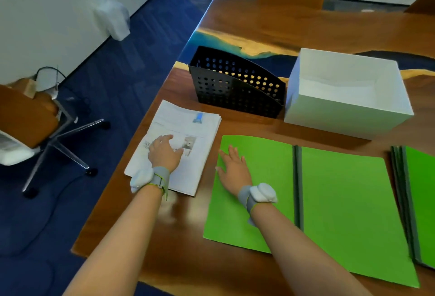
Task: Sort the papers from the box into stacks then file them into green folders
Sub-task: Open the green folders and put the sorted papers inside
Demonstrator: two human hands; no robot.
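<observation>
White paper stack (186, 124) under left hand (163, 152) carries unreadably blurred print.

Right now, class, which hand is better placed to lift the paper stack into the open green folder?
Left, I'd judge: the left hand rests on the paper stack, while the right hand lies flat on the open green folder beside it.

wrist straps (160, 178): grey, both arms | pods (263, 192): white, padded | forearms (113, 244): bare
</observation>
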